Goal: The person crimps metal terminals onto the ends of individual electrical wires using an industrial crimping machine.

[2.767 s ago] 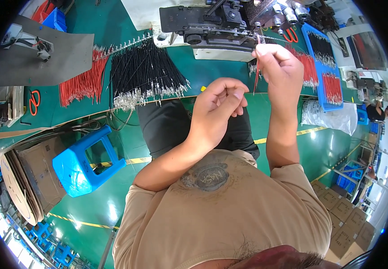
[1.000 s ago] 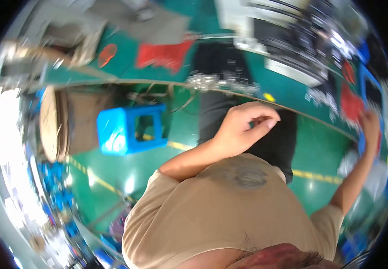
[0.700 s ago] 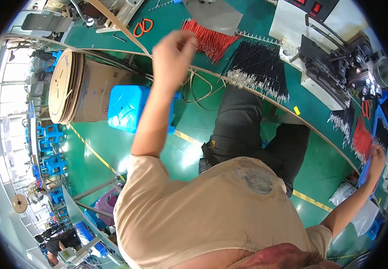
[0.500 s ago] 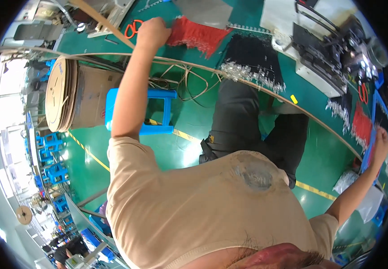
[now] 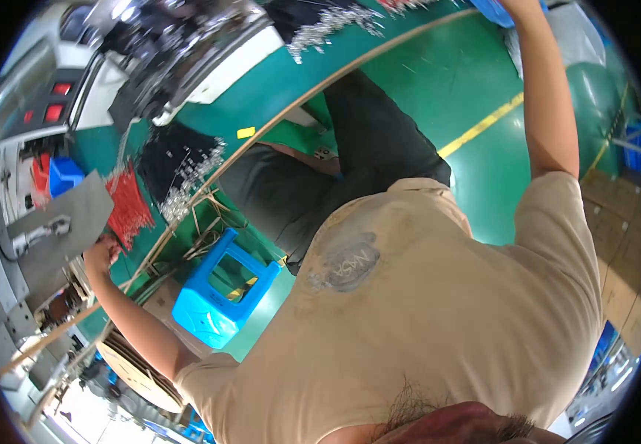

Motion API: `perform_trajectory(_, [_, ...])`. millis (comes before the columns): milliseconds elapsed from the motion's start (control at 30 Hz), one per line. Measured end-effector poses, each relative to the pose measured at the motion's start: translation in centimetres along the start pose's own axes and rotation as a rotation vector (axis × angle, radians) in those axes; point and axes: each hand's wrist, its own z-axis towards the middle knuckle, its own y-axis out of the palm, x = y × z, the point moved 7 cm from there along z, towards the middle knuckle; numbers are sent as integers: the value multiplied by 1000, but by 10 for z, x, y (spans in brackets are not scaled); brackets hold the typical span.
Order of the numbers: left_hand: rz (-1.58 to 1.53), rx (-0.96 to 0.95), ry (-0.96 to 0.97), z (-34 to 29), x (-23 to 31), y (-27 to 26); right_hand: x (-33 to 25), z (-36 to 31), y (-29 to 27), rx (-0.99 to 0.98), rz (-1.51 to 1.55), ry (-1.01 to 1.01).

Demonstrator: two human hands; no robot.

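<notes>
At the left, my left hand (image 5: 101, 255) has its fingers curled in at the lower end of a bundle of red wires (image 5: 129, 209). Whatever may be inside those fingers is hidden. Next to it lies a bundle of black wires (image 5: 176, 159) with silvery metal tips along the bench edge. My right hand (image 5: 518, 6) is at the top right, beside a blue plastic bin (image 5: 493, 10); the frame edge cuts off its fingers. More black wires with silver tips (image 5: 328, 26) lie near the top, by the machine.
A bench machine (image 5: 187, 52) stands on the green bench (image 5: 261, 96), a grey metal plate (image 5: 61, 222) left of it. A wooden strip (image 5: 313, 89) edges the bench. Below are a blue stool (image 5: 213, 318) and a cardboard reel (image 5: 132, 370). A yellow tag (image 5: 245, 133) lies near the edge.
The view has swung strongly toward my right, so the bench now runs diagonally. My left hand is now at the lower end of the red wires; my right hand stays by the blue bin.
</notes>
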Motion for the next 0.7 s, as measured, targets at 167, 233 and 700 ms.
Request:
perform_trajectory(167, [-74, -10, -28, 0, -5, -4, 5, -17, -5, -37, 216, -2])
perform_trajectory(233, [-129, -18, -7, -7, 1, -3, 0, -25, -4, -96, 360, 9])
perform_trajectory(700, [-290, 184, 118, -55, 7, -26, 32, -66, -12, -262, 645, 164])
